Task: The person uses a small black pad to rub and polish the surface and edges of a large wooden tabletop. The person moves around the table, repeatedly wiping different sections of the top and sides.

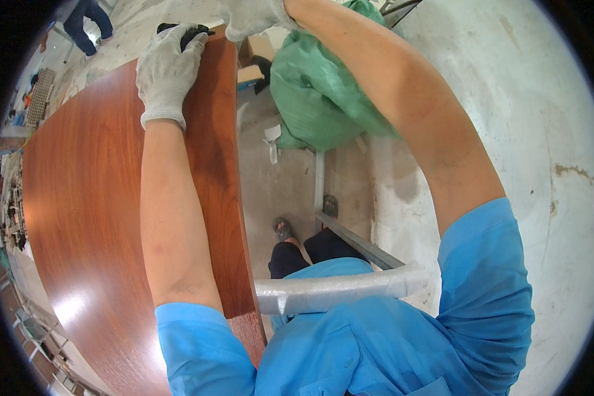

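A large reddish-brown wood-grain board lies to my left, its long edge running past me. My left hand, in a pale grey knitted glove, rests at the far end of the board. Its fingers are closed round a small black object whose kind I cannot make out. Just right of it, beyond the board's far corner, is my right hand in a matching glove. The upper edge of the picture cuts it off, so its fingers and anything in them are mostly hidden.
A green sack stands right of the board, beneath my right forearm. Cardboard boxes sit beside it. A metal frame with a plastic-wrapped bar crosses by my waist. A pale wall rises at right. Another person's legs show far left.
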Demonstrator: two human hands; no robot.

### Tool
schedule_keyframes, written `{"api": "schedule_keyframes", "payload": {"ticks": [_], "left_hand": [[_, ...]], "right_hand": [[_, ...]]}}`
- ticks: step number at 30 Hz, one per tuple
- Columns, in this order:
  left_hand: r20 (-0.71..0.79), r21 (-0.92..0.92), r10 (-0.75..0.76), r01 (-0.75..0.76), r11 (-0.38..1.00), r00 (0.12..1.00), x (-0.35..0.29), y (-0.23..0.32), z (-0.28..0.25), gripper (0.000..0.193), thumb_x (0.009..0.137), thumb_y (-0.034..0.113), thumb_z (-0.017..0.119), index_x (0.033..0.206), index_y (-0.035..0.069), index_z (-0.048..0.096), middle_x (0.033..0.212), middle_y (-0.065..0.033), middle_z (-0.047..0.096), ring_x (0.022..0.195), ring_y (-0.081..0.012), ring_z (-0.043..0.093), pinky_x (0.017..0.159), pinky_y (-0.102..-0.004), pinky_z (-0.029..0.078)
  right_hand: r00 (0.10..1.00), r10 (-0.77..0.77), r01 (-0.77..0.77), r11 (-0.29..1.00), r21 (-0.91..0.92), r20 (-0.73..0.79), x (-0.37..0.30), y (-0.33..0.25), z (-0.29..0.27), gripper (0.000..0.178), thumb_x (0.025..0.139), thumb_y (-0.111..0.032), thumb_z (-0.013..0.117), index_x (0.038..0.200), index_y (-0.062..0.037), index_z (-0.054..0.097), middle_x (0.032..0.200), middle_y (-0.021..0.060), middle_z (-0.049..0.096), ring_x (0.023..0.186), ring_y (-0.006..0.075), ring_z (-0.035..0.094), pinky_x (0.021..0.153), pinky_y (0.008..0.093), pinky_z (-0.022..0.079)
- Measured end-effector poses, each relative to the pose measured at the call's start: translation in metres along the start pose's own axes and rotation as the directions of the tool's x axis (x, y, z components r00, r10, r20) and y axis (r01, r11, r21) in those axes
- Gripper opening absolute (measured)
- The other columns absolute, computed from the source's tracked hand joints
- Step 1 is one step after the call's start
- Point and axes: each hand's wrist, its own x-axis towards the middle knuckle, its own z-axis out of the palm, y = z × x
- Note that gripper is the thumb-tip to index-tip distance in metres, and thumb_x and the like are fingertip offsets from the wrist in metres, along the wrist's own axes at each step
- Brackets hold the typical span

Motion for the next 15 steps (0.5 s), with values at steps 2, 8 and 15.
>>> {"api": "schedule_keyframes", "payload": {"ticks": [2, 8, 15], "left_hand": [[0.003, -0.013, 0.000, 0.000, 1.000, 1.000, -0.0003, 0.0008, -0.0005, 0.038, 0.095, 0.045, 0.065, 0.121, 0.018, 0.073, 0.125, -0.0074, 0.070, 0.119, -0.0318, 0.062, 0.102, -0.0432, 0.048], [-0.003, 0.024, 0.014, -0.014, 1.000, 1.000, -0.0005, -0.0007, 0.0006, 0.037, 0.095, 0.045, 0.064, 0.119, 0.019, 0.074, 0.123, -0.0074, 0.070, 0.115, -0.0323, 0.064, 0.099, -0.0433, 0.050], [-0.023, -0.013, 0.036, -0.036, 0.999, 0.999, -0.0002, -0.0029, 0.0016, 0.036, 0.096, 0.046, 0.062, 0.120, 0.021, 0.074, 0.124, -0.0070, 0.070, 0.115, -0.0324, 0.064, 0.098, -0.0434, 0.050]], "right_hand": [[1.000, -0.010, 0.010, 1.000, -0.011, -0.014, -0.0008, -0.0008, 0.0006, 0.033, 0.073, -0.030, 0.071, 0.091, -0.0045, 0.080, 0.098, 0.0223, 0.074, 0.095, 0.0368, 0.071, 0.082, 0.0451, 0.055], [1.000, 0.017, -0.016, 0.997, 0.080, -0.015, -0.0017, -0.0035, 0.0024, 0.030, 0.073, -0.028, 0.071, 0.090, -0.0050, 0.080, 0.094, 0.0233, 0.074, 0.090, 0.0365, 0.072, 0.078, 0.0438, 0.056], [0.998, -0.053, 0.053, 0.998, -0.017, -0.042, 0.0034, -0.0103, 0.0079, 0.028, 0.073, -0.028, 0.070, 0.087, -0.0056, 0.080, 0.091, 0.0221, 0.074, 0.088, 0.0355, 0.072, 0.077, 0.0435, 0.056]]}}
